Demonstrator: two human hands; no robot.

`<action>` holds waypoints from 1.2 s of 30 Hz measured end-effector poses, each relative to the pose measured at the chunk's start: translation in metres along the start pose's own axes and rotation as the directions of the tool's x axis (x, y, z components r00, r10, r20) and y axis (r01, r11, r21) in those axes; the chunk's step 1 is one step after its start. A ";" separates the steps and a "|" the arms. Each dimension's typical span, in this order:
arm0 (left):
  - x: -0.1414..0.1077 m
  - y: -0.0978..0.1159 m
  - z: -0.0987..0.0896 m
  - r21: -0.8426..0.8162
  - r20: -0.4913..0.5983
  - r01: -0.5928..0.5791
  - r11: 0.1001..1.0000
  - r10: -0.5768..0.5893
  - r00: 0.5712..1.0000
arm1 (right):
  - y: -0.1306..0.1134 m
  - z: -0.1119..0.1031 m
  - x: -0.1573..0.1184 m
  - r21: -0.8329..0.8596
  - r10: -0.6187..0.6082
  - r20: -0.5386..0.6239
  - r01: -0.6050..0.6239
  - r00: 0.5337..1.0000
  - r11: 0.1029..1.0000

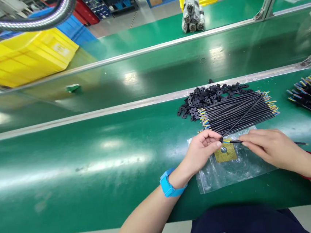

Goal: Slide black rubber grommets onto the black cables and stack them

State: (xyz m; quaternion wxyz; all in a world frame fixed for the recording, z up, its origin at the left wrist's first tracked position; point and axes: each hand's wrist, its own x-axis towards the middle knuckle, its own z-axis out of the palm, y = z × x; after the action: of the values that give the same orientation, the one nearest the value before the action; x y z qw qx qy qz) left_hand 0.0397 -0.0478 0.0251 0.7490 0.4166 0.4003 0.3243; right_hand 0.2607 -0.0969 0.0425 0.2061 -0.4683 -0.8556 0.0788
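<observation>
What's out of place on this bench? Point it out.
One black cable lies slanted across the mostly parallel cable row. A small green scrap also sits alone beyond the near metal rail, away from the other things.

The held black cable point(236, 141) looks like smooth plastic. The green table point(111, 201) is shiny, and the upper left hose point(25, 25) looks like metal

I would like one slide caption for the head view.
Left hand pinches a small black part at the tip of a black cable held by the right hand.
</observation>
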 end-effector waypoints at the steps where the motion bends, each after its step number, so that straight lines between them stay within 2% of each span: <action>1: -0.001 0.000 0.001 0.006 0.017 0.013 1.000 -0.013 1.000 | -0.001 0.001 0.000 0.022 0.025 -0.014 -0.024 1.000 0.999; 4: -0.002 -0.003 0.004 -0.024 0.076 0.057 0.998 -0.055 0.996 | -0.006 0.007 0.001 0.044 0.044 -0.033 -0.042 0.998 0.998; 9: -0.004 -0.007 0.008 -0.019 0.090 0.051 0.998 -0.049 0.995 | -0.014 0.012 0.001 -0.076 -0.022 -0.098 0.014 0.995 0.997; 11: -0.006 -0.008 0.009 0.053 0.085 0.009 0.999 -0.014 0.996 | -0.016 0.011 0.000 0.000 -0.011 -0.078 0.011 0.997 1.000; 13: -0.009 -0.007 0.009 0.209 0.077 -0.086 0.974 0.071 0.994 | -0.016 0.009 0.000 0.138 0.036 0.022 -0.039 0.999 0.990; 17: -0.013 -0.006 0.009 0.546 0.165 -0.326 0.772 0.282 0.945 | -0.015 0.008 0.000 0.328 0.108 0.238 -0.184 0.965 0.927; 19: -0.015 -0.006 0.010 0.610 0.249 -0.402 0.683 0.316 0.915 | -0.015 0.009 0.002 0.358 0.107 0.293 -0.213 0.950 0.909; 22: -0.015 -0.008 0.011 0.639 0.335 -0.468 0.610 0.326 0.884 | -0.016 0.010 0.004 0.375 0.091 0.325 -0.217 0.941 0.901; 25: -0.013 -0.007 0.012 0.630 0.367 -0.521 0.576 0.371 0.853 | -0.018 0.011 0.006 0.378 0.103 0.251 -0.195 0.963 0.905; 27: -0.012 -0.006 0.012 0.598 0.352 -0.530 0.601 0.397 0.847 | -0.018 0.011 0.005 0.325 0.096 0.139 -0.137 0.986 0.936; 29: -0.012 -0.004 0.012 0.539 0.285 -0.466 0.702 0.369 0.885 | -0.018 0.013 0.004 0.194 0.062 -0.004 -0.060 0.998 0.979; 32: -0.011 -0.002 0.013 0.480 0.208 -0.298 0.825 0.223 0.952 | -0.018 0.016 0.000 -0.032 -0.035 -0.145 0.030 0.989 0.999; 34: -0.011 -0.002 0.013 0.504 0.198 -0.257 0.824 0.180 0.964 | -0.018 0.018 -0.002 -0.085 -0.078 -0.161 0.065 0.984 0.994; 36: -0.012 -0.001 0.014 0.550 0.207 -0.291 0.783 0.209 0.956 | -0.019 0.017 -0.003 -0.043 -0.068 -0.151 0.062 0.986 0.997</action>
State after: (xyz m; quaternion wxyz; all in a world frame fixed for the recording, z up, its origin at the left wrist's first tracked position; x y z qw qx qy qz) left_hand 0.0460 -0.0629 0.0328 0.5638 0.6932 0.3688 0.2560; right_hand 0.2404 -0.1086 0.0321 0.2640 -0.4487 -0.8536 0.0195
